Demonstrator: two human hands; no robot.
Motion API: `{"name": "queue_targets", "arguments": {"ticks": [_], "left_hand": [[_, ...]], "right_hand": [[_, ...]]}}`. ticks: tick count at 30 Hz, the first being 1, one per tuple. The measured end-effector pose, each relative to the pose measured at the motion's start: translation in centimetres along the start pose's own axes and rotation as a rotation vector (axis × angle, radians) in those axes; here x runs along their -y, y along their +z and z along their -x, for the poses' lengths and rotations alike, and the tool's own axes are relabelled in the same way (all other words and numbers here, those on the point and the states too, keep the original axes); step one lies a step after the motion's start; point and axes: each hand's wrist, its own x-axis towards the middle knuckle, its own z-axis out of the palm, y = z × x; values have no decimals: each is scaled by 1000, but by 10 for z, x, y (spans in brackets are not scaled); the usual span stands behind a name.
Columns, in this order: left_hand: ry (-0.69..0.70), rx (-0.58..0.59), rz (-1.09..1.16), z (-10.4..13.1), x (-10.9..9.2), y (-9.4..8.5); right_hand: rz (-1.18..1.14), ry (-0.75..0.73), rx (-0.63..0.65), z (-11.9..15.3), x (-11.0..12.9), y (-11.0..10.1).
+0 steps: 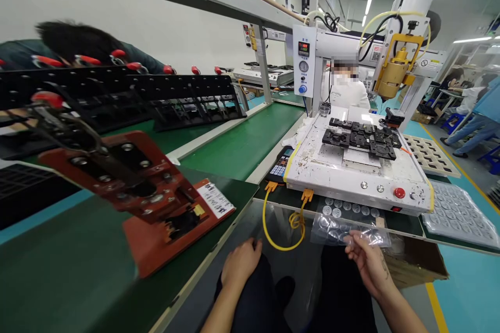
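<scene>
The right hand (365, 263) pinches a clear, crinkled plastic bag (344, 229) at its lower edge — just below the white dispensing machine (351, 177) on the counter (406, 226). The left hand (240, 263) rests loosely curled on the lap, holding nothing.

Bare forearms, no sleeves – dark trousers, perhaps black – small marking near right hand (369, 265) wrist.

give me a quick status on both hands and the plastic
Left hand loosely curled on lap, empty. Right hand pinching clear crinkled plastic bag. Yellow coiled cable hangs beside the bag.
</scene>
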Motion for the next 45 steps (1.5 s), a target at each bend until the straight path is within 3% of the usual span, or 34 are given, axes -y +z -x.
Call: {"name": "queue_targets", "arguments": {"ticks": [11, 22, 33, 37, 41, 45], "left_hand": [[6, 7, 12, 1, -1, -2], [15, -8, 9, -3, 3, 4], [17, -52, 8, -1, 3, 7], [14, -70, 2, 3, -2, 6], [13, -94, -19, 5, -5, 7], [37, -118, -80, 8, -7, 6]], "right_hand": [[-8, 60, 3, 4, 1, -7], [-52, 94, 9, -13, 7, -4], [-24, 140, 93, -7, 2, -22], [58, 266, 90, -5, -23, -32], [387, 281, 297, -5, -72, -43], [669, 243, 461, -11, -121, -32]]}}
